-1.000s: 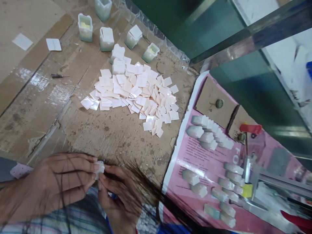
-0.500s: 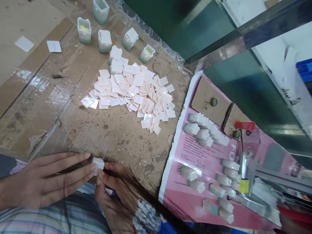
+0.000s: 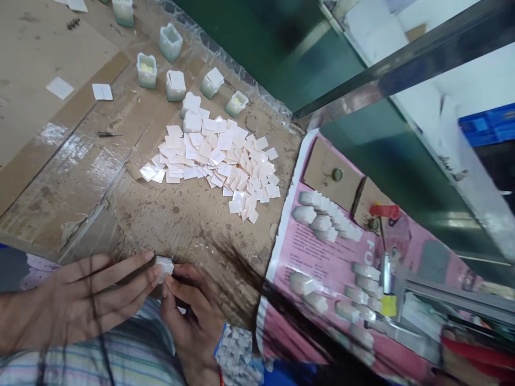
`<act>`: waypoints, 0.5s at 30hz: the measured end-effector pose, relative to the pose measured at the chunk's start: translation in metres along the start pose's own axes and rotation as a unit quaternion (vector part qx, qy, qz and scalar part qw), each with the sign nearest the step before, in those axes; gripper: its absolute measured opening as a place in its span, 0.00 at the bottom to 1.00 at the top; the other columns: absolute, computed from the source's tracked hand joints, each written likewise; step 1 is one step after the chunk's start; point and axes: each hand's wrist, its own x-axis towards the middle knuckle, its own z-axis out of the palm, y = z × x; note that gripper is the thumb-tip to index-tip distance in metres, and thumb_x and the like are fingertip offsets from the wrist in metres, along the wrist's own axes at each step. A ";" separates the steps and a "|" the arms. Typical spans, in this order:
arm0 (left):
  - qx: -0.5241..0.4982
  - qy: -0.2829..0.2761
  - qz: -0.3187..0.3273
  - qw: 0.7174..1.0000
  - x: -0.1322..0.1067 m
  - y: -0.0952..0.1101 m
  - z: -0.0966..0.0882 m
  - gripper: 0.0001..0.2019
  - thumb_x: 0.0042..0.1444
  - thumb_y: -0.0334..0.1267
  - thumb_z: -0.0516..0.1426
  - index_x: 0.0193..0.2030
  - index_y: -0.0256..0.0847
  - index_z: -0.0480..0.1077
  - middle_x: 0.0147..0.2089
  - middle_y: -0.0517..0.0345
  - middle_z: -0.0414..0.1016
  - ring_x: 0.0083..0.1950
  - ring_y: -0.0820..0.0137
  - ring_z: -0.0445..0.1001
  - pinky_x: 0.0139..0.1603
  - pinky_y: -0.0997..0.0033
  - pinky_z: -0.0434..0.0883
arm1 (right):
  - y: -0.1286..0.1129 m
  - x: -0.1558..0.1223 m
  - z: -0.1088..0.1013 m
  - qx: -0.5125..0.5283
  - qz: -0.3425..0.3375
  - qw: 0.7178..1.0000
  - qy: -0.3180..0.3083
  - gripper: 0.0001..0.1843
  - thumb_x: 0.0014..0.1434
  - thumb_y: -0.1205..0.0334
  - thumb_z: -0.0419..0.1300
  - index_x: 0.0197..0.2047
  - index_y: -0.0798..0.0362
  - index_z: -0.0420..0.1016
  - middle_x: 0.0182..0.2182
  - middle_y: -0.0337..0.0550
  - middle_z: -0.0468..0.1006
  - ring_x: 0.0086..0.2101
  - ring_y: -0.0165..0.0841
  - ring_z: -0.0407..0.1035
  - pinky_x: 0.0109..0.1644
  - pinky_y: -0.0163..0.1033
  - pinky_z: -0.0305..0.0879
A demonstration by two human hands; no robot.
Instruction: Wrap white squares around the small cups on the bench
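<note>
My left hand (image 3: 86, 300) and my right hand (image 3: 191, 316) meet at the near edge of the cardboard-covered table (image 3: 72, 177). Between their fingertips they pinch one small white plastic piece (image 3: 164, 266). The left fingers lie long against its left side, while the right thumb and forefinger grip it from below. Further back lies a heap of flat white square tiles (image 3: 213, 161). Strands of dark hair hang across the view.
Small pale green cups (image 3: 146, 70) stand in a loose row behind the heap. A pink printed sheet (image 3: 322, 257) at right carries rows of white capped pieces (image 3: 325, 217). A metal tool with a red handle (image 3: 384, 212) lies there, with a green glass wall (image 3: 402, 161) beyond.
The view has tilted and shifted, so the heap and cups appear lower and smaller. Both hands stay together on the small white piece at the table's near edge.
</note>
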 end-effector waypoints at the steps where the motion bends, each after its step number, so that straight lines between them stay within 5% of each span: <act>1: -0.003 0.012 0.014 1.000 0.000 -0.001 0.000 0.20 0.77 0.32 0.44 0.67 0.46 0.69 0.85 0.65 0.41 0.85 0.68 0.38 0.86 0.64 0.37 | 0.002 -0.003 0.000 -0.002 0.005 1.000 -0.003 0.18 0.62 0.68 0.68 0.50 0.36 0.85 0.40 0.41 0.84 0.37 0.37 0.84 0.38 0.37 0.85; 7: 0.032 0.001 0.038 0.999 -0.008 -0.001 0.016 0.21 0.78 0.33 0.41 0.70 0.43 0.66 0.85 0.59 0.42 0.85 0.64 0.38 0.86 0.57 0.34 | 0.005 -0.011 -0.001 0.008 0.067 0.997 -0.022 0.11 0.63 0.61 0.69 0.47 0.35 0.86 0.42 0.40 0.86 0.41 0.37 0.84 0.45 0.40 0.85; 11: 0.023 0.016 0.036 0.999 -0.005 -0.002 0.025 0.22 0.77 0.29 0.41 0.71 0.40 0.65 0.84 0.60 0.44 0.85 0.65 0.35 0.86 0.62 0.34 | -0.008 0.011 -0.005 0.103 0.201 0.974 0.004 0.08 0.57 0.63 0.73 0.37 0.37 0.86 0.37 0.33 0.85 0.36 0.30 0.82 0.38 0.30 0.81; 15: -0.062 0.049 0.027 0.997 0.001 -0.007 0.026 0.20 0.79 0.31 0.43 0.68 0.41 0.69 0.80 0.61 0.59 0.84 0.68 0.44 0.86 0.64 0.43 | -0.019 0.034 -0.012 0.162 0.295 0.937 -0.095 0.10 0.55 0.63 0.74 0.40 0.37 0.89 0.37 0.36 0.81 0.32 0.26 0.77 0.33 0.28 0.78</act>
